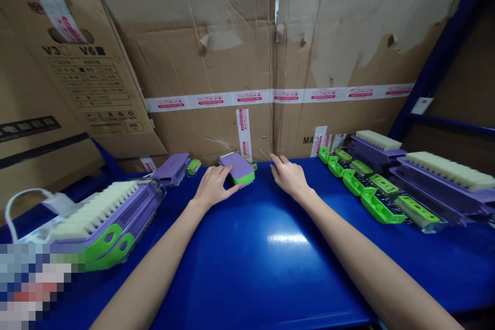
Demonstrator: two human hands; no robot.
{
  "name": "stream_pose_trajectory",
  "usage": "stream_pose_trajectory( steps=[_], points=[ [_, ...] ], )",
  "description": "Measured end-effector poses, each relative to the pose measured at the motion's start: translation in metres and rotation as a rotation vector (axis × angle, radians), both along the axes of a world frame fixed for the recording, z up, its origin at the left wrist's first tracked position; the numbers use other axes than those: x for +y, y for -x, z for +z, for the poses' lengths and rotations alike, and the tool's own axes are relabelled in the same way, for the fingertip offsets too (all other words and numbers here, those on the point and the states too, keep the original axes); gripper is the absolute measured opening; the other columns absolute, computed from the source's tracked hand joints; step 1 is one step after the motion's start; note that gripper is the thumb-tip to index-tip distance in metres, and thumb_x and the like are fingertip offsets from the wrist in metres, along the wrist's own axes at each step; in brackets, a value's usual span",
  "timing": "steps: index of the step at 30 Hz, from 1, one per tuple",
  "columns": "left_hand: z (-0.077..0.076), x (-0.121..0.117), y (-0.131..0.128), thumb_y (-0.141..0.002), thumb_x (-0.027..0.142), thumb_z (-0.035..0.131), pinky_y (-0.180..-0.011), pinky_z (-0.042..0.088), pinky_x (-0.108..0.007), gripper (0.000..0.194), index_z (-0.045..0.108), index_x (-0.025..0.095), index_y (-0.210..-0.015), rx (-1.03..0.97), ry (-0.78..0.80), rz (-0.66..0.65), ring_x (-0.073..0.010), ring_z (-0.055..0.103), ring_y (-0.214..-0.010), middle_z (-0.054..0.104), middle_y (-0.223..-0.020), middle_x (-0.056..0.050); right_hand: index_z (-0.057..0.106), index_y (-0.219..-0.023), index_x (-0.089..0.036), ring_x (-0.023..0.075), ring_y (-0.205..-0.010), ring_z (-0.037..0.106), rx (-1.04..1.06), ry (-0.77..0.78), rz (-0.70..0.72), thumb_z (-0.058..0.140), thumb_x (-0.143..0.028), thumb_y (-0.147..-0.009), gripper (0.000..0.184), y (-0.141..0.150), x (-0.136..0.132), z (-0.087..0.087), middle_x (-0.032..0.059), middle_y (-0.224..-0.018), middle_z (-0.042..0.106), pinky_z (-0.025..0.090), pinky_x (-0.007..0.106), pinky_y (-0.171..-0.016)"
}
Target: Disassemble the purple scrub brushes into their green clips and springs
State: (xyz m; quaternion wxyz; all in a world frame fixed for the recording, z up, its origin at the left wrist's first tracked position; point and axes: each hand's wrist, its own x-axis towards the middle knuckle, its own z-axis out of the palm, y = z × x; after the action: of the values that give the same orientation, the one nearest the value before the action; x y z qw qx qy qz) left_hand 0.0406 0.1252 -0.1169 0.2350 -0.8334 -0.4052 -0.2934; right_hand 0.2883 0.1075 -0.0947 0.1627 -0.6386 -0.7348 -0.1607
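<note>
My left hand (213,184) is closed round the near left side of a purple block with a green end (240,169), fingers on its left edge and thumb along its front. The block rests on the blue tabletop, close to the cardboard at the back. A short way to the right, my right hand (289,178) is held above the tabletop with its fingers bent. At its fingertips is a small, clear, coil-like piece (264,153), too small to name surely.
On the right stand green caps (353,184), clear pieces with yellow-green tops (417,209) and purple parts with cream bristles (450,169). A bristled purple-and-green part (112,216), a white cable (23,193) and another purple part (172,169) lie left. Cardboard (216,62) walls the back.
</note>
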Motion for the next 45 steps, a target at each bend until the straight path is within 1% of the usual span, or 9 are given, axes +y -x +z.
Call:
stream_pose_trajectory(
  steps=[5, 13, 21, 24, 28, 32, 36, 40, 45],
  points=[
    [0.000, -0.001, -0.004, -0.083, 0.046, 0.056, -0.086, 0.048, -0.041, 0.046, 0.056, 0.012, -0.114, 0.002, 0.023, -0.080, -0.0269, 0.063, -0.095, 0.066, -0.104, -0.014, 0.037, -0.139, -0.027, 0.0203, -0.082, 0.064, 0.014, -0.103, 0.017, 0.022, -0.038, -0.097, 0.046, 0.003, -0.001, 0.000, 0.0096, -0.117, 0.059, 0.042, 0.027, -0.059],
    [0.000, -0.008, -0.017, -0.078, 0.055, 0.060, -0.087, 0.048, -0.042, 0.054, 0.057, 0.014, -0.114, -0.036, 0.098, -0.106, -0.0283, 0.061, -0.099, 0.065, -0.108, -0.014, 0.040, -0.140, -0.024, 0.0192, -0.086, 0.062, 0.035, -0.108, 0.098, 0.020, -0.039, -0.098, 0.049, 0.006, -0.004, 0.000, 0.0123, -0.118, 0.059, 0.039, 0.024, -0.060],
    [-0.005, -0.010, -0.022, -0.084, 0.042, 0.054, -0.099, 0.042, -0.042, 0.057, 0.042, 0.014, -0.132, -0.041, 0.191, -0.215, -0.0266, 0.052, -0.119, 0.055, -0.128, -0.015, 0.043, -0.138, -0.022, 0.0183, -0.089, 0.061, 0.072, -0.155, 0.197, 0.021, -0.038, -0.097, 0.049, 0.007, -0.006, 0.001, 0.0111, -0.117, 0.059, 0.037, 0.023, -0.060],
    [-0.003, -0.010, -0.022, -0.089, 0.041, 0.047, -0.100, 0.040, -0.046, 0.055, 0.037, 0.012, -0.135, -0.064, 0.105, -0.157, -0.0284, 0.047, -0.123, 0.050, -0.132, -0.018, 0.048, -0.134, -0.021, 0.0176, -0.086, 0.061, 0.059, -0.184, 0.258, 0.023, -0.037, -0.097, 0.047, 0.008, -0.008, 0.002, 0.0104, -0.114, 0.061, 0.037, 0.023, -0.060],
    [0.004, -0.012, -0.021, -0.091, 0.033, 0.045, -0.104, 0.034, -0.048, 0.046, 0.040, 0.012, -0.132, -0.056, -0.110, -0.088, -0.0292, 0.039, -0.130, 0.046, -0.135, -0.019, 0.052, -0.130, -0.021, 0.0154, -0.087, 0.060, -0.012, -0.230, 0.447, 0.024, -0.033, -0.097, 0.044, 0.013, -0.013, 0.004, 0.0093, -0.111, 0.062, 0.039, 0.022, -0.063],
    [0.012, -0.014, -0.020, -0.094, 0.022, 0.037, -0.105, 0.031, -0.048, 0.032, 0.050, 0.018, -0.122, 0.092, -0.128, -0.089, -0.0234, 0.054, -0.115, 0.060, -0.120, -0.012, 0.050, -0.131, -0.019, 0.0141, -0.087, 0.060, -0.061, -0.229, 0.562, 0.025, -0.031, -0.098, 0.043, 0.025, -0.019, 0.006, 0.0094, -0.106, 0.064, 0.042, 0.022, -0.065],
    [0.015, -0.011, -0.009, -0.095, 0.022, 0.035, -0.093, 0.038, -0.043, 0.030, 0.057, 0.018, -0.115, 0.131, -0.135, -0.048, -0.0219, 0.060, -0.094, 0.066, -0.102, -0.010, 0.047, -0.134, -0.019, 0.0165, -0.091, 0.059, -0.033, -0.251, 0.558, 0.027, -0.033, -0.098, 0.044, 0.029, -0.020, 0.005, 0.0111, -0.112, 0.061, 0.046, 0.025, -0.072],
    [0.015, -0.003, 0.016, -0.095, 0.029, 0.034, -0.079, 0.040, -0.042, 0.034, 0.058, 0.013, -0.114, 0.069, -0.131, 0.188, -0.0270, 0.057, -0.087, 0.064, -0.092, -0.015, 0.040, -0.139, -0.014, 0.0236, -0.114, 0.048, 0.058, -0.299, 0.525, 0.029, -0.033, -0.096, 0.048, 0.023, -0.015, 0.003, 0.0153, -0.129, 0.051, 0.043, 0.035, -0.091],
    [0.004, 0.008, 0.042, -0.095, 0.026, 0.029, -0.077, 0.041, -0.040, 0.036, 0.061, 0.011, -0.100, 0.044, -0.019, 0.386, -0.0291, 0.056, -0.089, 0.062, -0.087, -0.016, 0.045, -0.133, -0.013, 0.0243, -0.106, 0.049, 0.029, -0.227, 0.485, 0.026, -0.034, -0.096, 0.047, 0.017, -0.009, -0.002, 0.0154, -0.124, 0.053, 0.042, 0.036, -0.087]
  ],
)
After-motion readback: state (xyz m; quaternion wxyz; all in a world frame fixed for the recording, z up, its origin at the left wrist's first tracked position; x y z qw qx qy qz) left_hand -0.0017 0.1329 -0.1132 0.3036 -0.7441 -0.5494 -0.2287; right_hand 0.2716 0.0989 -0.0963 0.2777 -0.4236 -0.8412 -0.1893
